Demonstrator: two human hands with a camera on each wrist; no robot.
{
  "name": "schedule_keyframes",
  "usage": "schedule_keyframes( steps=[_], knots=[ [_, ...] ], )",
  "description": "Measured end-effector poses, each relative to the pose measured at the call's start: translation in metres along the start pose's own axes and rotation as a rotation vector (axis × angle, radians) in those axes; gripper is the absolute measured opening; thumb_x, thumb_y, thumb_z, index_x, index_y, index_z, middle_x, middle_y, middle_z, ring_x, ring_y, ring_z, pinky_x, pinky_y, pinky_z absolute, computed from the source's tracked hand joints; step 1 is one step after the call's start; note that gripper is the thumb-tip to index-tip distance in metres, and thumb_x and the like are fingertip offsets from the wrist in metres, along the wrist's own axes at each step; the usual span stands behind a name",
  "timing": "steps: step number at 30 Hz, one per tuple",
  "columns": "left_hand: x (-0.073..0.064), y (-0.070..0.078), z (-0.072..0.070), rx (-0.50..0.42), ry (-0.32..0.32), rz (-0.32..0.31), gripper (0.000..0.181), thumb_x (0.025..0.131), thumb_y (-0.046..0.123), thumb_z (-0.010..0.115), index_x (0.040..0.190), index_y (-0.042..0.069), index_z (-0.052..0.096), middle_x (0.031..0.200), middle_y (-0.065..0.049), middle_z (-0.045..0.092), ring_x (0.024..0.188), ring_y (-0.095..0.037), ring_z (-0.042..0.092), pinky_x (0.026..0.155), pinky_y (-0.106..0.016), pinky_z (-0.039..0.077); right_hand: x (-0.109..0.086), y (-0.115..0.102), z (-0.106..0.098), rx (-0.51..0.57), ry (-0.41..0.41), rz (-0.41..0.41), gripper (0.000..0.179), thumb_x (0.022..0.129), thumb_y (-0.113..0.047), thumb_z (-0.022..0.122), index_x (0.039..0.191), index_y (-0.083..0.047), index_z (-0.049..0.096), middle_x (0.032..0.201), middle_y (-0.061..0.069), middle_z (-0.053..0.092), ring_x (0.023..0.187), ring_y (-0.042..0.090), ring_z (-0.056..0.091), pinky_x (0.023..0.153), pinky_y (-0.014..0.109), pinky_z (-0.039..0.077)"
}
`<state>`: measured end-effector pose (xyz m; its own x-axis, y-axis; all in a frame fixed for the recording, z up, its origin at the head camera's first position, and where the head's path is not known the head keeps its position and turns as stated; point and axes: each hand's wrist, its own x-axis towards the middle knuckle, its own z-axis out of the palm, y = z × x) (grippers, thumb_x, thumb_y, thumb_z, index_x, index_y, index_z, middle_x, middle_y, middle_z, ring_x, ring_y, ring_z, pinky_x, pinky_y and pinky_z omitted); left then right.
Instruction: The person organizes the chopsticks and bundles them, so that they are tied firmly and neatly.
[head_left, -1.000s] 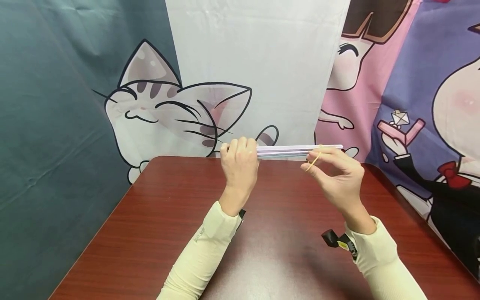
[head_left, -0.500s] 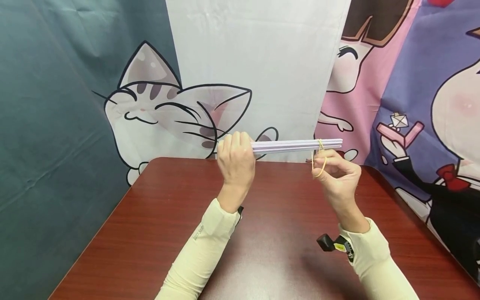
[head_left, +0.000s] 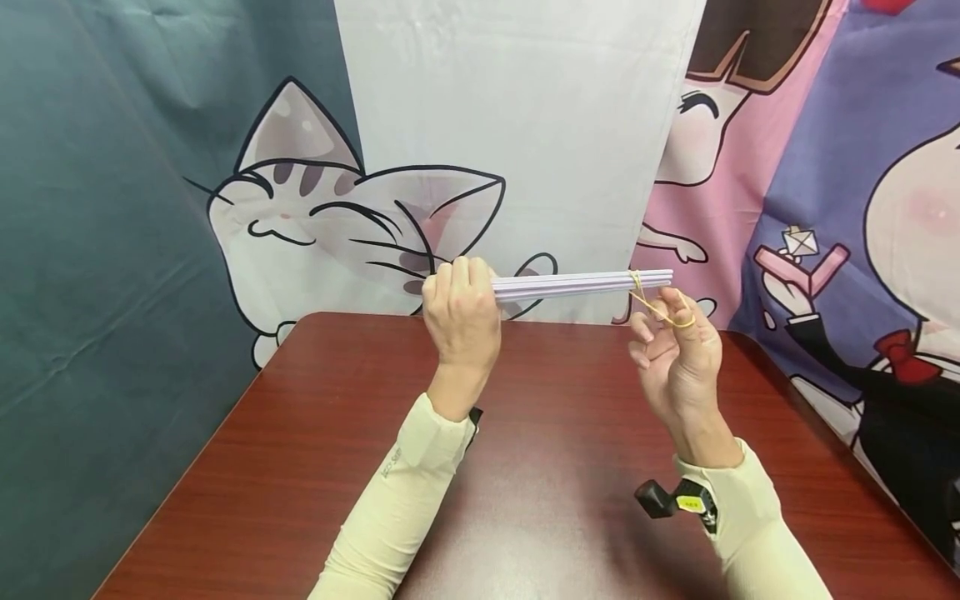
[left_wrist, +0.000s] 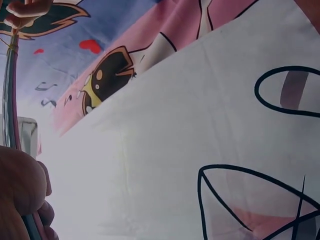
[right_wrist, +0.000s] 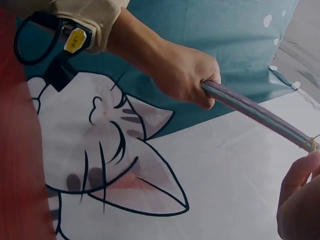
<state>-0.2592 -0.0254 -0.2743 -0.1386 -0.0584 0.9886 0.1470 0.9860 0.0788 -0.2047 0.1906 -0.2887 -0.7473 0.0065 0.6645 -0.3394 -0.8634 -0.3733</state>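
My left hand (head_left: 461,321) grips one end of a bundle of slim, straight sticks (head_left: 562,286) in pale lilac and grey-blue, held nearly level above the table. A yellow rubber band (head_left: 635,280) goes round the bundle close to its right end. From there its slack part stretches down to my right hand (head_left: 684,358), whose thumb and index finger hold the loop while the other fingers curl loosely. In the right wrist view the bundle (right_wrist: 255,110) runs from the left fist to the right fingertips. The left wrist view catches the bundle (left_wrist: 10,100) at its left edge.
A reddish-brown wooden table (head_left: 555,467) lies below the hands. Behind it hang printed cloth backdrops with a cartoon cat (head_left: 292,208) and cartoon people. A dark wrist camera (head_left: 660,498) sits on the right sleeve.
The bundle and left hand have shifted slightly left and up. My right hand has dropped below the bundle and turned palm up, drawing the rubber band's loop down and right.
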Motion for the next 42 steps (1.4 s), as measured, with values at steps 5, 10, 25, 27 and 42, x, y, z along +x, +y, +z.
schedule_keyframes(
  steps=[5, 10, 25, 27, 42],
  knots=[
    [-0.003, 0.000, 0.000, -0.021, -0.030, -0.007, 0.019, 0.091, 0.009, 0.056, 0.072, 0.008, 0.053, 0.068, -0.007, 0.051, 0.068, -0.026, 0.051, 0.066, -0.035, 0.039, 0.001, -0.003, 0.004, 0.030, 0.079, 0.057, 0.018, 0.096, -0.004, 0.059, 0.111, 0.003, 0.067, 0.091, 0.010, 0.057, 0.065, 0.018, 0.046, 0.045, 0.022, 0.026],
    [-0.006, 0.000, 0.001, -0.048, -0.019, 0.018, 0.020, 0.090, 0.008, 0.057, 0.070, 0.009, 0.051, 0.066, -0.006, 0.047, 0.066, -0.026, 0.050, 0.067, -0.035, 0.039, 0.004, -0.007, 0.009, -0.055, 0.154, 0.082, 0.027, 0.097, -0.013, 0.061, 0.121, -0.002, 0.062, 0.093, 0.006, 0.058, 0.063, 0.014, 0.047, 0.044, 0.020, 0.026],
    [-0.013, 0.006, -0.004, -0.111, 0.022, 0.164, 0.021, 0.091, 0.009, 0.057, 0.071, 0.012, 0.049, 0.067, -0.002, 0.044, 0.065, -0.022, 0.048, 0.067, -0.033, 0.037, 0.027, -0.038, 0.015, -0.580, -0.073, 0.363, 0.037, 0.093, -0.002, 0.028, 0.080, -0.009, 0.062, 0.077, 0.001, 0.063, 0.060, 0.012, 0.051, 0.053, 0.023, 0.041],
    [-0.014, 0.008, -0.004, -0.105, 0.014, 0.164, 0.022, 0.091, 0.008, 0.057, 0.071, 0.012, 0.048, 0.067, -0.002, 0.044, 0.065, -0.021, 0.047, 0.067, -0.033, 0.036, 0.029, -0.043, 0.011, -0.513, -0.155, 0.459, 0.038, 0.095, -0.005, 0.023, 0.084, -0.008, 0.060, 0.084, 0.003, 0.065, 0.066, 0.013, 0.057, 0.056, 0.023, 0.048],
    [-0.013, 0.011, -0.009, -0.041, -0.085, 0.162, 0.020, 0.087, 0.004, 0.058, 0.070, 0.012, 0.051, 0.067, -0.002, 0.047, 0.067, -0.021, 0.050, 0.065, -0.033, 0.036, 0.023, -0.064, 0.000, -1.148, -0.152, 0.042, 0.023, 0.074, 0.018, 0.074, 0.095, 0.011, 0.071, 0.083, 0.006, 0.073, 0.065, 0.011, 0.063, 0.057, 0.018, 0.050]
  ],
)
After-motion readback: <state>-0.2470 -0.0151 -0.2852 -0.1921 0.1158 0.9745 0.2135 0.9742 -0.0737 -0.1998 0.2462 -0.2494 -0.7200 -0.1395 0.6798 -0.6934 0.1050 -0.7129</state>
